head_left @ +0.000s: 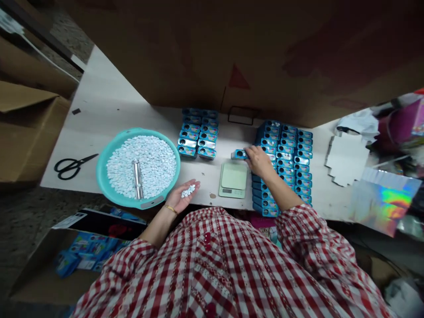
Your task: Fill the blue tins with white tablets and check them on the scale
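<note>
My left hand (182, 195), palm up and slightly cupped, holds a small heap of white tablets (188, 191) at the table's front edge. Just left of it stands a turquoise basin (103, 183) full of the same tablets, with a shiny metal cylinder (138, 179) lying on them. My right hand (259, 160) has its fingers closed on the right end of a small blue box (239, 154). That box is beyond the back edge of a pale green kitchen scale (233, 177). Rows of blue boxes (285, 163) stand beside and under my right forearm.
Another double row of blue boxes (198, 132) is right of the basin. Black scissors (71, 168) lie at the left. A large cardboard box (212, 53) walls off the back. White card pieces (347, 157) and a shiny holographic sheet (384, 198) lie at the right.
</note>
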